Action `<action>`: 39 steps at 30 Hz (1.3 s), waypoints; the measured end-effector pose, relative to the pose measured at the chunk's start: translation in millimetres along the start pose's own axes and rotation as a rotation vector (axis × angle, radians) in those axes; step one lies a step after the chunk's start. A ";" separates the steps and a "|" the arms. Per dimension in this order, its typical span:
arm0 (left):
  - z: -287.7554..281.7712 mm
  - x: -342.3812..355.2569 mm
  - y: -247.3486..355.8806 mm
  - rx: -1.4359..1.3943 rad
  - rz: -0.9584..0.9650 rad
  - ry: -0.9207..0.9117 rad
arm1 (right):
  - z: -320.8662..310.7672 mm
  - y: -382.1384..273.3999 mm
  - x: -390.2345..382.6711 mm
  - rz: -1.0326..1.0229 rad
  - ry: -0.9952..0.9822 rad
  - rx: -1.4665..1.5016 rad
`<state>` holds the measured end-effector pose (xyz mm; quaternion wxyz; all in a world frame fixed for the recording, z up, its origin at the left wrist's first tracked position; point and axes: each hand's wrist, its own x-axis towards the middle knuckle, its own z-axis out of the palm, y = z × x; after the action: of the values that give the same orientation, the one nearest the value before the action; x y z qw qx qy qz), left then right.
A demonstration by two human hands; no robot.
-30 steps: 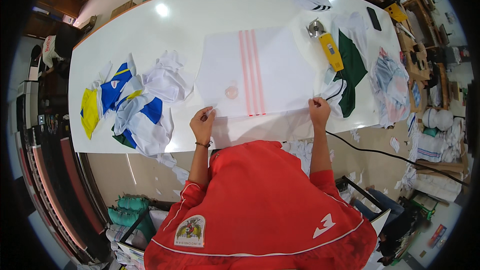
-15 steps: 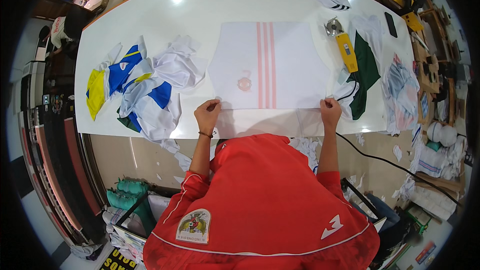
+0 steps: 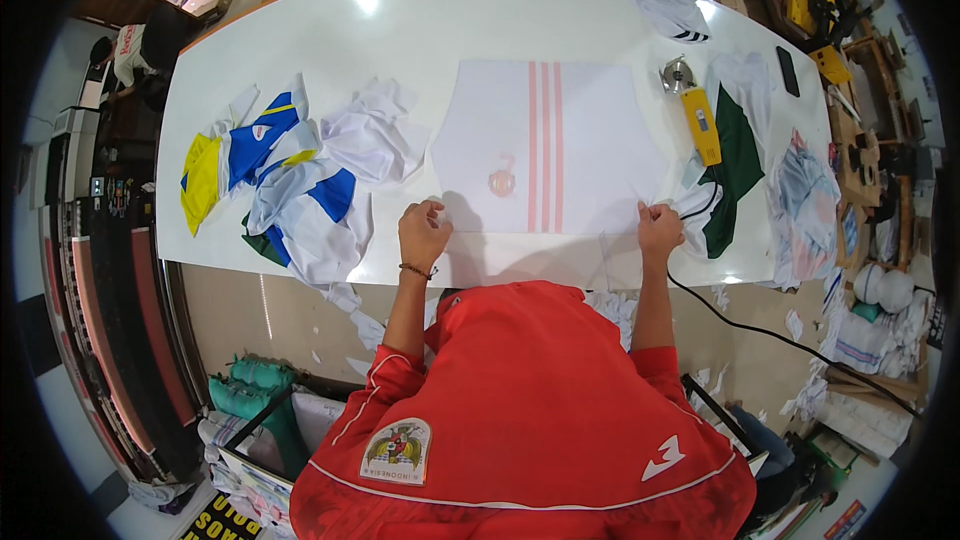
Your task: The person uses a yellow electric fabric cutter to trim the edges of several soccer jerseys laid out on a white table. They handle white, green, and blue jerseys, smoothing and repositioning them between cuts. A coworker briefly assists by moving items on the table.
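A white fabric panel (image 3: 600,150) with three pink stripes and a small pink crest lies flat on the white table in front of me. My left hand (image 3: 425,236) is at its near left corner, fingers curled and thumb against the cloth edge. At the near right corner my right hand (image 3: 660,231) pinches the cloth between thumb and fingertips. To the right of the panel lies a yellow electric rotary cutter (image 3: 703,128) with a round metal head. Its black cord runs past my right hand.
Blue, yellow and white cloth pieces (image 3: 265,135) and a crumpled white cloth (image 3: 375,135) lie to the left. Dark green fabric (image 3: 737,165), a black phone (image 3: 788,71) and pale cloth (image 3: 803,205) are on the right. Black-striped white cloth (image 3: 672,10) sits at the far edge.
The whole view has shifted slightly, so the table appears lower and farther right. Against the panel, my right hand has moved a little left, and my left fingers are more curled.
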<state>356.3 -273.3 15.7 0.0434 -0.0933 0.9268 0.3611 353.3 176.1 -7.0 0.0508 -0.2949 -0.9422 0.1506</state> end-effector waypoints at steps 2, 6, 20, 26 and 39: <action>0.8 7.8 8.4 -0.149 0.011 0.019 | 5.6 -0.9 9.9 -0.119 0.006 0.121; 13.9 31.0 26.6 -0.604 -0.074 -0.120 | 14.1 -42.6 18.1 -0.253 0.036 0.593; 55.6 59.1 44.6 -0.650 -0.374 -0.098 | 13.3 -211.3 -91.0 -1.137 -0.259 0.527; 61.3 51.3 22.9 -0.286 -0.159 0.331 | 17.2 -166.4 -79.3 -0.898 -0.190 0.412; 32.2 53.8 -1.9 -0.373 -0.200 0.318 | 31.9 -128.2 -73.5 -0.556 -0.263 0.379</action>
<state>304.5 -260.4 -17.2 -0.0854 -0.2464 0.8256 0.5003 338.5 26.0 2.5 0.0218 0.0095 -0.9401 0.3399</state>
